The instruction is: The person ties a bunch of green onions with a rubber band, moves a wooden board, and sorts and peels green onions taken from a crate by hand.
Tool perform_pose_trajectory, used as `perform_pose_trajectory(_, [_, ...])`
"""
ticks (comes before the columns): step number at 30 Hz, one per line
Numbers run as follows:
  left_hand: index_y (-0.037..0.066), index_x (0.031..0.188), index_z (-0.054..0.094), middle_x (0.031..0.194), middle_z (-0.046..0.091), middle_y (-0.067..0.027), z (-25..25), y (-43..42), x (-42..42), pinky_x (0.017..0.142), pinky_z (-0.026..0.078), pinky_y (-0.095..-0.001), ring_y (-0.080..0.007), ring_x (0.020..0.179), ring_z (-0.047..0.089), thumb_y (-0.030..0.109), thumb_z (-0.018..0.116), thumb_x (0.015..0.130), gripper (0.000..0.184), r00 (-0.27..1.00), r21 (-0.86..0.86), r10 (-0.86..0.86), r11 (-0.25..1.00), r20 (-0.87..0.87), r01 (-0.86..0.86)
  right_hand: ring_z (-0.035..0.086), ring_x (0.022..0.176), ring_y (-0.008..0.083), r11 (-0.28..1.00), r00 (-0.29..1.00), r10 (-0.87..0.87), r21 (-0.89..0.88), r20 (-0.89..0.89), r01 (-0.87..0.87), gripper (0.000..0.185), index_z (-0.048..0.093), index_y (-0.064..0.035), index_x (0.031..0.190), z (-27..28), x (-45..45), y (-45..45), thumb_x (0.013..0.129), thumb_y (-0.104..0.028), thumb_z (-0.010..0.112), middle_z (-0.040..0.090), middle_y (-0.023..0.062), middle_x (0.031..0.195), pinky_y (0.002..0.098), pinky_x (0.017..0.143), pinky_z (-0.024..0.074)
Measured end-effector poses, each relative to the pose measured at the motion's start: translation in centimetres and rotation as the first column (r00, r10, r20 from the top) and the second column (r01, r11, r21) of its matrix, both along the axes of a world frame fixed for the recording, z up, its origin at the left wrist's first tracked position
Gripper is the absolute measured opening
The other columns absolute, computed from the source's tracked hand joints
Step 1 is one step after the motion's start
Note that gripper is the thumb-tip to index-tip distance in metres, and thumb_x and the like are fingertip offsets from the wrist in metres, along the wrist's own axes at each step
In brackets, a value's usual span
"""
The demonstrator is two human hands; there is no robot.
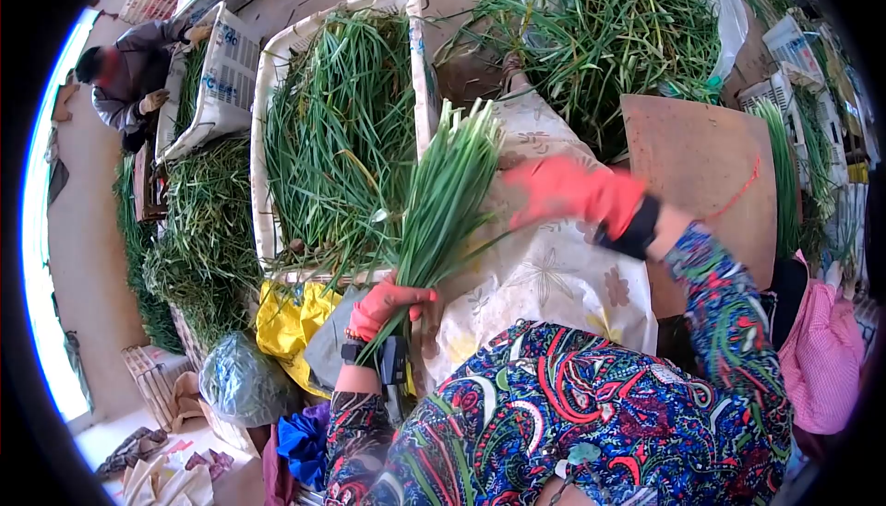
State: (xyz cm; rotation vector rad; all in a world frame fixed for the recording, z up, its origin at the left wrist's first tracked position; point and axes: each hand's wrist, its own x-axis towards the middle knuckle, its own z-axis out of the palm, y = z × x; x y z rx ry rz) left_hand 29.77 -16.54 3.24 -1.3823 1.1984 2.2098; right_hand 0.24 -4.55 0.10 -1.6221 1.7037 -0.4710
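A bunch of green chives (448, 197) stands tilted up in my left hand (380, 308), which wears a red glove and is closed around its lower, leafy part. The bunch's pale cut ends point away from me. To its right, over the flower-patterned apron (554, 271), my right hand (574, 190) in a red glove is apart from the bunch. Motion smears its fingers, so their closure is unclear. Loose chives (341, 128) fill the white crate (425, 72) just beyond my left hand.
A big heap of chives (600, 35) lies at the far side, by a plastic bag (723, 17). A brown board (701, 174) is on my right, with a chive bundle (780, 169) beyond. Another person (129, 82) sits at the far left beside a white crate (226, 68).
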Motion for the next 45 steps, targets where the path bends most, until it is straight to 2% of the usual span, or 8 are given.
perform_pose_trajectory(2, [0.004,0.089,0.054,0.064,0.053,-0.0018,-1.5,-0.5,0.0,0.044,0.037,-0.0209,-0.0092,0.046,0.047,0.003,0.066,0.070,0.022,0.998,-0.015,-0.003,1.000,-0.057,0.002,0.057,0.088,0.0277,0.986,0.931,0.024,-0.146,-0.364,-0.082,0.060,0.054,-0.0017,0.112,-4.4,5.2,-1.2,0.067,-0.041,0.061,0.058,0.0162,0.099,0.0357,0.073,0.0456])
perform_pose_trajectory(14, [-0.001,0.092,0.054,0.074,0.061,-0.0109,1.5,-1.0,-0.7,0.043,0.039,-0.0225,-0.0129,0.044,0.049,-0.003,0.059,0.066,0.027,0.997,-0.016,-0.019,1.000,-0.077,0.018,0.058,0.062,0.0241,0.953,0.963,0.203,-0.190,-0.179,-0.236,0.028,0.059,-0.0074,0.079,-2.9,3.7,-2.3,0.077,-0.035,0.056,0.059,0.0072,0.071,0.0360,0.054,0.0451])
perform_pose_trajectory(17, [-0.003,0.091,0.057,0.071,0.060,-0.0095,0.6,-1.4,0.5,0.045,0.040,-0.0228,-0.0131,0.045,0.049,-0.002,0.059,0.066,0.024,0.995,-0.017,-0.058,0.998,-0.079,0.057,0.056,0.059,0.0171,0.897,0.806,-0.160,0.425,0.570,-0.122,0.027,0.062,-0.0059,0.089,-1.8,2.3,-1.0,0.080,-0.030,0.055,0.060,0.0055,0.072,0.0292,0.052,0.0456])
perform_pose_trajectory(25, [-0.004,0.090,0.059,0.069,0.058,-0.0088,-1.2,-1.5,2.1,0.049,0.041,-0.0235,-0.0135,0.048,0.051,0.001,0.059,0.069,0.022,0.990,-0.007,-0.113,0.994,-0.085,0.113,0.059,0.062,0.0157,0.930,0.627,-0.279,0.367,0.727,-0.011,0.030,0.062,-0.0025,0.098,-4.8,1.8,0.0,0.082,-0.024,0.048,0.062,0.0080,0.074,0.0267,0.056,0.0459])
perform_pose_trajectory(31, [-0.004,0.092,0.058,0.073,0.060,-0.0099,-1.3,-1.7,2.6,0.055,0.041,-0.0234,-0.0136,0.053,0.051,0.000,0.058,0.071,0.021,0.995,0.080,-0.087,0.993,-0.050,0.091,0.062,0.071,0.0218,0.900,0.965,-0.011,0.423,0.260,-0.104,0.038,0.057,-0.0003,0.106,-3.4,4.6,-1.2,0.077,-0.024,0.052,0.063,0.0143,0.084,0.0329,0.065,0.0478])
perform_pose_trajectory(32, [-0.004,0.091,0.059,0.071,0.059,-0.0095,-1.6,-1.8,2.7,0.055,0.041,-0.0234,-0.0137,0.053,0.051,0.001,0.058,0.071,0.021,0.995,0.079,-0.095,0.992,-0.041,0.098,0.061,0.073,0.0276,0.989,0.993,0.108,0.096,0.042,-0.112,0.031,0.060,-0.0030,0.098,-5.4,5.4,-0.3,0.075,-0.023,0.054,0.062,0.0161,0.081,0.0362,0.065,0.0473])
perform_pose_trajectory(36, [-0.005,0.089,0.060,0.063,0.057,-0.0085,-1.5,-1.6,2.4,0.056,0.040,-0.0227,-0.0144,0.054,0.052,0.003,0.058,0.072,0.018,0.991,0.030,-0.125,0.992,-0.052,0.127,0.059,0.070,0.0319,0.986,0.976,0.143,-0.066,-0.164,-0.155,0.016,0.060,-0.0062,0.077,-7.3,7.2,0.8,0.074,-0.022,0.056,0.059,0.0139,0.071,0.0389,0.060,0.0468])
perform_pose_trajectory(45, [-0.003,0.105,0.052,0.089,0.063,-0.0138,-0.2,-2.2,1.9,0.053,0.047,-0.0252,-0.0148,0.055,0.056,-0.002,0.060,0.070,0.036,0.987,0.028,-0.152,0.988,-0.061,0.154,0.060,0.066,0.0303,0.963,0.921,-0.046,-0.262,-0.388,-0.062,0.017,0.062,-0.0079,0.084,-6.8,1.8,-0.8,0.074,-0.017,0.053,0.061,0.0124,0.072,0.0378,0.057,0.0469])
